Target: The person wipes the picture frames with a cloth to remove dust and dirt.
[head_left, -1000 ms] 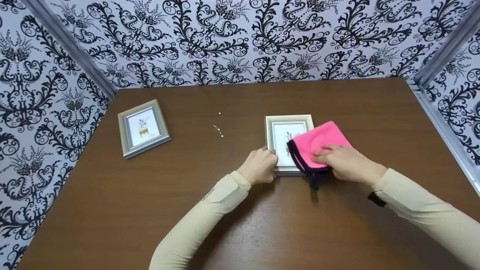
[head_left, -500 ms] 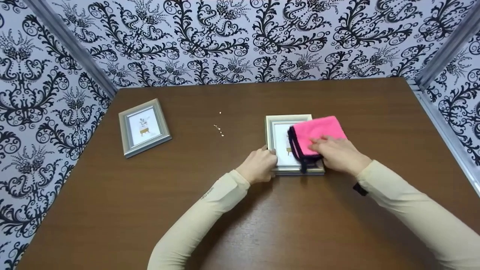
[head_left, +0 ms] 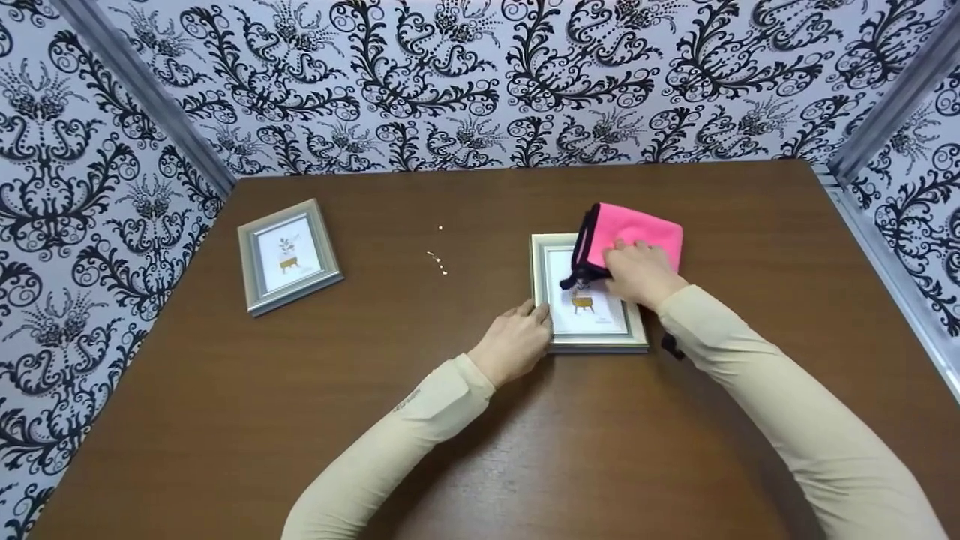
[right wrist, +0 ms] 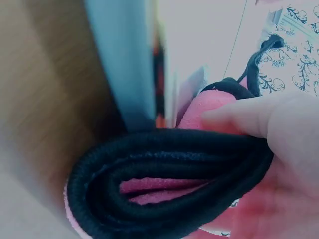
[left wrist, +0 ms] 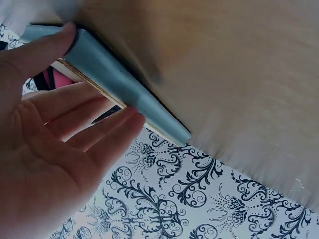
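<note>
A silver picture frame (head_left: pixel 592 341) with a print of a plant on a yellow stand lies flat on the brown table. My left hand (head_left: pixel 513 341) rests at its left edge. In the left wrist view the thumb touches the corner of the frame's side (left wrist: pixel 107 67), and the fairly straight fingers lie along that side. With my right hand (head_left: pixel 641 271) I hold a folded pink cloth (head_left: pixel 637 229) with black edging over the frame's upper right part, hiding it. The right wrist view shows the cloth's rolled black edge (right wrist: pixel 164 144) gripped by the thumb and fingers.
A second similar picture frame (head_left: pixel 291 256) lies angled at the table's left. Several small white crumbs (head_left: pixel 439 260) are scattered between the two frames. Patterned wall panels (head_left: pixel 465 90) enclose the back and sides of the brown table (head_left: pixel 262 420).
My right hand has moved the pink cloth up the frame to its far right part, uncovering the lower part of the print. The left hand's fingers have straightened at the frame's left edge.
</note>
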Action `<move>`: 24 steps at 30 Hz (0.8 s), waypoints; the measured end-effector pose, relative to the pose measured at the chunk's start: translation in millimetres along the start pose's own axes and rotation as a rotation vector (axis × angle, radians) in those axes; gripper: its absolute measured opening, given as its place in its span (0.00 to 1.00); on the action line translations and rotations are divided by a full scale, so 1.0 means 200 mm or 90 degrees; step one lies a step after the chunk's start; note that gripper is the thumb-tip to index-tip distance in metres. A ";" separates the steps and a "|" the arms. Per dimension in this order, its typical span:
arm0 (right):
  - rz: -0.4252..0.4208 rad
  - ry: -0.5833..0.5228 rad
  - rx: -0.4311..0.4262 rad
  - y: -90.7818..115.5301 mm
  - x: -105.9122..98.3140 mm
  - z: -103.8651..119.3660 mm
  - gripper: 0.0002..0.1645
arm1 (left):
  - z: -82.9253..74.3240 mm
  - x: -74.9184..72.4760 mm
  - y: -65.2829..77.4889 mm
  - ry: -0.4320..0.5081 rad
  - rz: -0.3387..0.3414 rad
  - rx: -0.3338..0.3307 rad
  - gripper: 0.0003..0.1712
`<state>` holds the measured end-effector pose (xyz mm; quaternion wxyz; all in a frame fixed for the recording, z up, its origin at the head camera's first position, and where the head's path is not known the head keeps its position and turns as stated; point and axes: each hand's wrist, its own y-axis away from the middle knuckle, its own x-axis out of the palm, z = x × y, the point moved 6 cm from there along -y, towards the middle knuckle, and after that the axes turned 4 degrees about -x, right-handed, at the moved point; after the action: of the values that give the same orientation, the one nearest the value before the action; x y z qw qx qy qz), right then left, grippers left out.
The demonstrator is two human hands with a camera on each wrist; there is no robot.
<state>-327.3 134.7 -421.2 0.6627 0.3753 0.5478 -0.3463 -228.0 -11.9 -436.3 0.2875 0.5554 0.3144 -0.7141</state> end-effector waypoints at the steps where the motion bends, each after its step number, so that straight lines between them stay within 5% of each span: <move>1: -0.002 -0.001 0.004 -0.01 -0.01 0.01 0.20 | 0.01 0.01 0.01 0.011 0.004 -0.005 0.18; 8: -0.017 0.005 0.062 -0.08 -0.03 0.06 0.16 | 0.03 0.05 0.02 0.134 0.018 -0.005 0.16; 16: 0.000 0.060 0.137 -0.17 0.00 0.19 0.18 | -0.01 0.04 0.00 0.071 0.035 0.041 0.22; 20: -0.042 0.003 0.100 -0.19 0.01 0.26 0.14 | -0.01 0.03 0.00 0.035 0.025 0.052 0.23; 24: -0.071 -0.105 -0.015 -0.19 0.00 0.32 0.09 | -0.01 0.03 -0.01 0.027 0.021 0.050 0.25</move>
<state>-330.6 61.4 -418.8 0.6893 0.3068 0.5155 -0.4061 -229.2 -10.4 -442.6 0.2706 0.5864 0.2825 -0.7093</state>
